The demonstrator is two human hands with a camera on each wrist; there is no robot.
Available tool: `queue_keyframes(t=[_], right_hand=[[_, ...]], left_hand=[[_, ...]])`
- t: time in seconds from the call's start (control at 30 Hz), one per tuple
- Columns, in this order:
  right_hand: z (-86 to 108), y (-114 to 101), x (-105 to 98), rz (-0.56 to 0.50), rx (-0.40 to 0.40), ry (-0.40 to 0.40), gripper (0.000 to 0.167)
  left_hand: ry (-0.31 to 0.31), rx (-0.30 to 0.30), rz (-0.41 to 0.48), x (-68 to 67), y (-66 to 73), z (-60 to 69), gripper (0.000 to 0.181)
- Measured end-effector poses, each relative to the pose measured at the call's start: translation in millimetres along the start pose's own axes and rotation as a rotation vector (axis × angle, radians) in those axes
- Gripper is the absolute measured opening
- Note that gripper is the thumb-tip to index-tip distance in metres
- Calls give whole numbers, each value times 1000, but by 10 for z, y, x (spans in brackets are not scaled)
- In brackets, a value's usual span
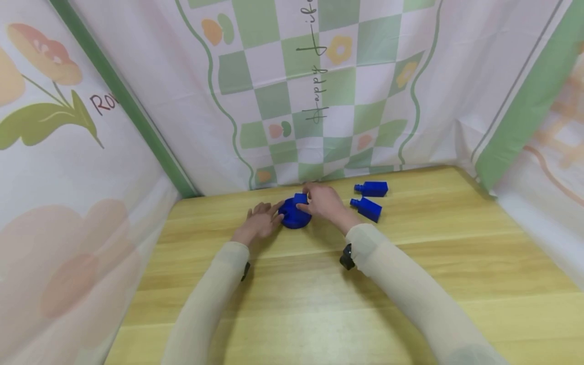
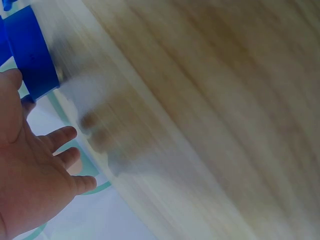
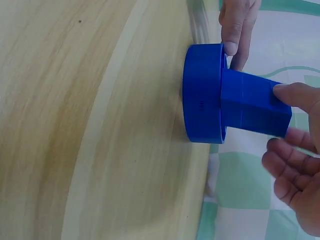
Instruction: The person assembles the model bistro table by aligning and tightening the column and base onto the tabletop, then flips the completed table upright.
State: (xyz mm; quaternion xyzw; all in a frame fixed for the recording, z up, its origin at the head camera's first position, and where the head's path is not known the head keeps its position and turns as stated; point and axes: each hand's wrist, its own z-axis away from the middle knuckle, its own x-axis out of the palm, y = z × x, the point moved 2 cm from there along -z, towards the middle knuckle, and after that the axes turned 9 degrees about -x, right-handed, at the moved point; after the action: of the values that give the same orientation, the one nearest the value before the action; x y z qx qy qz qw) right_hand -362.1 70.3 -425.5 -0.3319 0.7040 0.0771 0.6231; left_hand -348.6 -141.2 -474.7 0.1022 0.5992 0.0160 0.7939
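Note:
A round blue base (image 1: 295, 219) stands on the wooden table, with a four-sided blue block (image 3: 252, 102) upright in its top. My right hand (image 1: 325, 202) pinches the upper end of this block between thumb and fingers. Seen from the right wrist, the block's lower end passes behind the base's rim, so its seating is hidden. With thumb and index finger my left hand (image 1: 261, 223) touches the left side of the base; its other fingers are spread in the left wrist view. There the base's edge (image 2: 35, 55) shows beside the thumb.
Two blue bottle-shaped pieces with narrow necks, a rear one (image 1: 374, 189) and a front one (image 1: 368, 209), lie right of my right hand. A patterned curtain (image 1: 315, 126) hangs close behind the base at the table's (image 1: 292, 304) back edge.

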Motion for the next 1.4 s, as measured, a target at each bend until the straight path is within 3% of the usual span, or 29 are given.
queue_keyframes(t=[0.1, 0.23, 0.47, 0.57, 0.83, 1.07, 1.4], right_hand=[[1, 12, 0, -37, 34, 0, 49], [2, 12, 1, -72, 18, 6, 49], [21, 15, -24, 14, -71, 7, 51], [38, 22, -50, 3, -80, -20, 53], [63, 50, -73, -36, -2, -38, 51], [48, 51, -51, -45, -43, -38, 42], [72, -26, -30, 83, -126, -88, 51]], left_hand=[[-10, 2, 11, 2, -6, 4, 57], [-21, 1, 25, 3, -14, 5, 58], [-24, 3, 16, 2, -27, -22, 58], [-18, 6, 9, 5, -26, -28, 58], [-8, 14, 15, 11, -21, -14, 57], [-10, 22, 20, 8, -19, -2, 57], [-1, 12, -5, 18, -19, -11, 57]])
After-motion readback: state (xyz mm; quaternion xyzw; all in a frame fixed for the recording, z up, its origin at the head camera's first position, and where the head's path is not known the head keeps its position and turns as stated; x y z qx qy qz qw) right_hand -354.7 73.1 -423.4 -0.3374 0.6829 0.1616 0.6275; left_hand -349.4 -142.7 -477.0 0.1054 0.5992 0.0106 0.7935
